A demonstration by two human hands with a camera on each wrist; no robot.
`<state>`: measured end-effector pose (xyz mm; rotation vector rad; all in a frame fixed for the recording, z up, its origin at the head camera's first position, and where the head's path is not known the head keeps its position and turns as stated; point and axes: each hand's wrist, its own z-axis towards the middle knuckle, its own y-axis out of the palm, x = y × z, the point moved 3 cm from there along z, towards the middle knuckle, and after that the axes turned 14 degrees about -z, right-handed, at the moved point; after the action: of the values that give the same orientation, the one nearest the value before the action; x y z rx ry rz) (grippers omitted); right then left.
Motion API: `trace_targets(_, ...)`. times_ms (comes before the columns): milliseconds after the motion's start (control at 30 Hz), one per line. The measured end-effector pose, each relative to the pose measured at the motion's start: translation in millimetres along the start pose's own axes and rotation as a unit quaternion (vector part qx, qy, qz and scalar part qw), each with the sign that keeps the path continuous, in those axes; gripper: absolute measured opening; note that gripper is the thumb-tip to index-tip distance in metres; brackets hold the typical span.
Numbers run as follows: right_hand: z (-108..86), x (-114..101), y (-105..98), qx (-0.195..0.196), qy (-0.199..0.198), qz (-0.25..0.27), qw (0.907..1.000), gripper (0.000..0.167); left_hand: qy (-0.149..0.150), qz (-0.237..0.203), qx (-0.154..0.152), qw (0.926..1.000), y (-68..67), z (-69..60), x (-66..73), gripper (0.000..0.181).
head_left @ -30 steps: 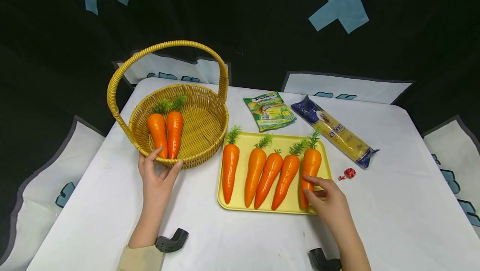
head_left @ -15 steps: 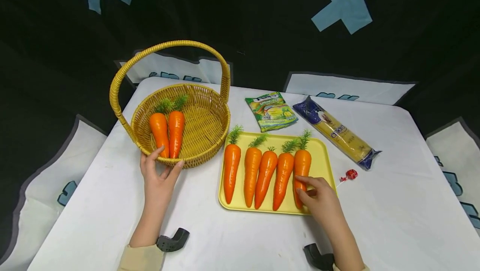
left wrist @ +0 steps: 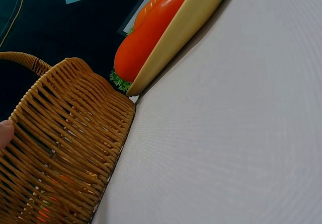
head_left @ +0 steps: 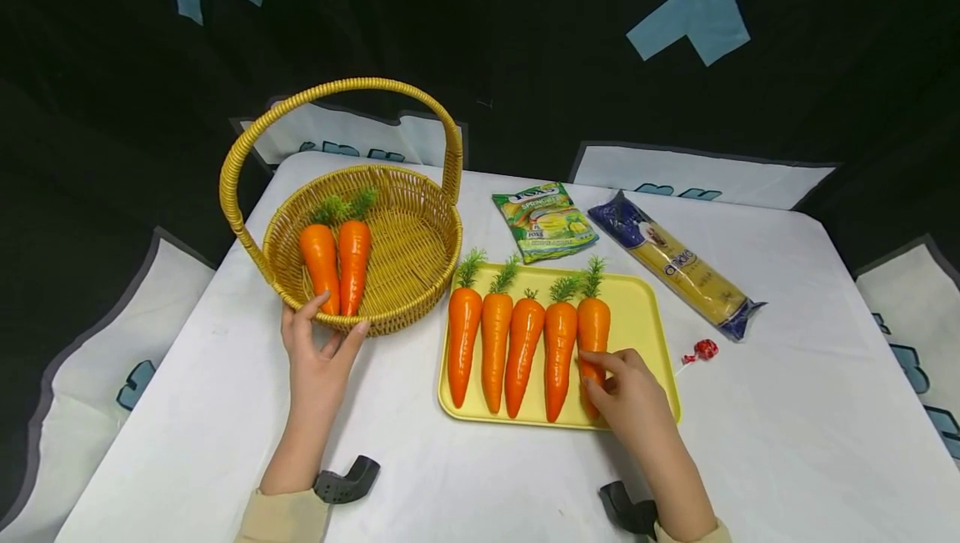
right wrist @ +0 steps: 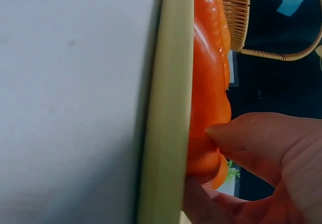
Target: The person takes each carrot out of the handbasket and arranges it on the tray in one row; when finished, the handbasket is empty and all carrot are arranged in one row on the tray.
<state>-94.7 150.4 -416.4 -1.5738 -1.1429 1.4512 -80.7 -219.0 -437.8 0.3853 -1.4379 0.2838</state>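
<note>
My left hand (head_left: 315,359) holds the near rim of a round yellow wicker basket (head_left: 416,268), its fingertips over the edge and the thumb outside. Two orange carrots (head_left: 354,263) with green tops lie inside the basket. On a yellow tray (head_left: 637,326), several more carrots (head_left: 525,347) lie side by side, tops pointing away. With thumb and fingers my right hand (head_left: 633,397) pinches the lower part of the rightmost carrot (head_left: 594,322), which stays on the tray. In the right wrist view, the thumb presses an orange carrot (right wrist: 209,93) beyond the tray's edge (right wrist: 168,108).
Behind the tray lies a green candy packet (head_left: 543,222). A long blue and yellow pasta packet (head_left: 678,268) lies slanted to the right, with a red-wrapped lollipop (head_left: 705,349) in front of it. A white cloth (head_left: 465,485) covers the table, and a black curtain (head_left: 510,51) hangs behind.
My right hand has slid the rightmost carrot left along the tray. The carrots beside it have shifted left and closed up, leaving bare tray at the right. My left hand has stayed on the basket.
</note>
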Motion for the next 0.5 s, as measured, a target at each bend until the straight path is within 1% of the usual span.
trace_targets(200, -4.5, -4.6, -0.1, 0.003, -0.010, -0.040, 0.9991, 0.030, 0.004, -0.002, 0.001, 1.0000, 0.0, 0.0, -0.1, 0.064)
trace_targets(400, -11.3, -7.2, 1.3, 0.015, -0.027, -0.042, 0.9986, 0.028, 0.007, -0.003, -0.002, 1.0000, -0.4, -0.1, -0.1, 0.063)
trace_targets(500, -12.5, -6.2, 1.8, 0.017, -0.028, -0.043, 0.9985, 0.028, 0.004, -0.009, -0.005, 0.9999, -0.4, 0.5, -1.3, 0.064)
